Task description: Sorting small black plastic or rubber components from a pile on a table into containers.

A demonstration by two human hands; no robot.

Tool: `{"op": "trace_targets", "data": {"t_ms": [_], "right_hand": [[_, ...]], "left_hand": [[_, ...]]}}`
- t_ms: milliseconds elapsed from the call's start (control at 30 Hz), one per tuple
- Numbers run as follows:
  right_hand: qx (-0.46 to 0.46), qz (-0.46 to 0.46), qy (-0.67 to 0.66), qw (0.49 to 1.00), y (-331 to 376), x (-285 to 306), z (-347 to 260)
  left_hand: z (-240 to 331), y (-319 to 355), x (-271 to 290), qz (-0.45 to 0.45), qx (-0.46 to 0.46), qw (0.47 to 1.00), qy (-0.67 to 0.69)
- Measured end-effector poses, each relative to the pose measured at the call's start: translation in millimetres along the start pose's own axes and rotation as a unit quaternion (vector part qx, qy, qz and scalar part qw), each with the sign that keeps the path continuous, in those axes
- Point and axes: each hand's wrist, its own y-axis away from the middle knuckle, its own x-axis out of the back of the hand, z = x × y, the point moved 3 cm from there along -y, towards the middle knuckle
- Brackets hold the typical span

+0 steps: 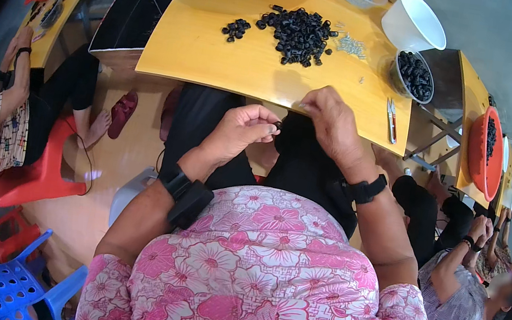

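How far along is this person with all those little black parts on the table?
Possibly done: a clear tub at the table's right end holds black parts. In hand: the left hand pinches one small black piece, the right hand close beside it. Left: a large pile and a small cluster lie loose on the yellow table.

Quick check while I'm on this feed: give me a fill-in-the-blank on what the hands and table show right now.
1. The left hand pinches a small ____ part in its fingertips.
2. The big pile of parts lies on the ____ table.
3. The tweezers lie near the table's ____ edge.
4. The right hand is held above the table's ____ edge.

Missing words: black; yellow; right; near
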Motion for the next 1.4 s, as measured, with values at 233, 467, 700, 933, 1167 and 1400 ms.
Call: {"op": "trace_targets", "data": {"t_ms": [233, 467, 700, 933, 1167, 1400], "right_hand": [[0.041, -0.066, -0.045, 0.996, 10, -16, -27], [0.038, -0.070, -0.003, 0.997, 8, -16, -31], [0.067, -0.079, 0.051, 0.993, 8, -19, -32], [0.144, -0.122, 0.269, 0.944, 3, -19, -57], [-0.014, -0.061, -0.083, 0.995, 5, -20, -36], [-0.260, -0.002, -0.328, 0.908, 18, -31, -21]], "left_hand": [[1, 4, 1, -0.003, -0.019, 1.000, 0.009], [4, 7, 0, -0.005, -0.021, 0.999, 0.025], [5, 9, 2, 0.008, -0.029, 0.999, 0.025], [4, 8, 2, 0.012, -0.019, 1.000, -0.003], [3, 10, 4, 0.012, -0.009, 0.999, 0.037], [3, 9, 5, 0.011, -0.006, 0.998, 0.067]]}}
